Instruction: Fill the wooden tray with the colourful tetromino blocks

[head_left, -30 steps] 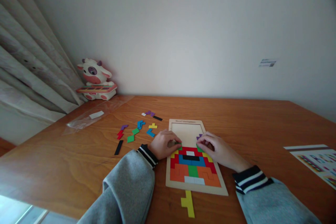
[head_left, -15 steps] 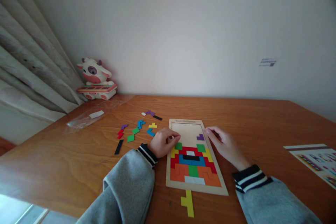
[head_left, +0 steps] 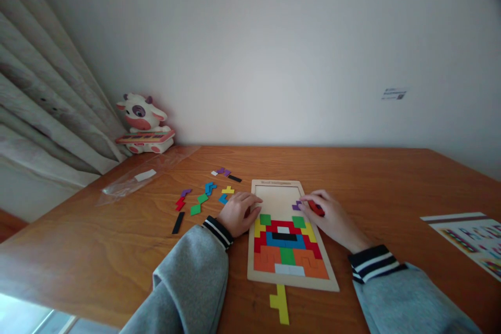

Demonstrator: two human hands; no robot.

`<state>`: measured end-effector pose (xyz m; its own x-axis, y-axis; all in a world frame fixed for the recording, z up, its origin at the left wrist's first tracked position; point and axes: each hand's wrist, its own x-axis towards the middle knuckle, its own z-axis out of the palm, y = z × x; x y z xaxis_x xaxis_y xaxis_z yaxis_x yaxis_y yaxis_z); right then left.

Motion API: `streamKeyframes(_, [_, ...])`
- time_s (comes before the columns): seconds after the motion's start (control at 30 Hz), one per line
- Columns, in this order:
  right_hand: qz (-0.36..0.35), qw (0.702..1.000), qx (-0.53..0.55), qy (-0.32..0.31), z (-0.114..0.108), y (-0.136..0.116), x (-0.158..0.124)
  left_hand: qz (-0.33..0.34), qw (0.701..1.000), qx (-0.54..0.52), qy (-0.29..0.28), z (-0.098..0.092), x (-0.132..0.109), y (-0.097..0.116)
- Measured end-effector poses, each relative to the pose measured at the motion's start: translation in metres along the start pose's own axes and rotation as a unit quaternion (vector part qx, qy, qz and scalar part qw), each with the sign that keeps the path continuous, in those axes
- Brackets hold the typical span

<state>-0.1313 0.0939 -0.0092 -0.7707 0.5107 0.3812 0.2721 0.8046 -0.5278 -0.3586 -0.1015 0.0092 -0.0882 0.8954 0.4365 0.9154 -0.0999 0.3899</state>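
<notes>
A wooden puzzle board (head_left: 331, 276) lies on the table, its lower part filled with coloured pieces and its upper part mostly bare wood. My left hand (head_left: 238, 213) is closed at the board's left rim, fingertips and thumb bent over the edge. At the right rim is my right hand (head_left: 332, 218), with a red puzzle piece (head_left: 316, 208) showing inside its bent fingers. Its thumb and forefinger tips touch a purple piece (head_left: 295, 206), which lies in the board above a green piece (head_left: 298, 222). The purple piece is partly covered by the fingertips.
Several loose pieces lie left of the board, among them a black bar (head_left: 178, 223) and a green piece (head_left: 195, 210). A yellow piece (head_left: 281, 303) sits below the board. Further off are a plastic bag (head_left: 129, 182), a cow toy (head_left: 143, 124) and a printed sheet (head_left: 469, 237).
My right hand has moved inward from the rim onto the purple piece, and the red piece in it now shows. My left hand has drawn back slightly to the left.
</notes>
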Motion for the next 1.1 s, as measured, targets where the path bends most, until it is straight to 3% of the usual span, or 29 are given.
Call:
streamKeyframes(0.17, [-0.029,0.998,0.018,-0.058,-0.003,-0.006,0.000,-0.012,1.000,-0.003,-0.023,0.004,0.000,-0.002])
streamKeyframes(0.47, [0.005,1.000,-0.001,-0.020,0.010,0.009,-0.001,-0.029,0.999,-0.029,-0.025,0.005,-0.002,-0.002])
streamKeyframes(0.67, [0.024,1.000,-0.003,-0.017,0.010,0.006,0.000,-0.017,0.999,-0.031,-0.031,0.006,-0.002,-0.001])
streamKeyframes(1.1, [-0.018,0.999,-0.034,0.006,0.004,-0.004,0.003,-0.009,0.999,-0.028,-0.032,0.007,-0.001,-0.001])
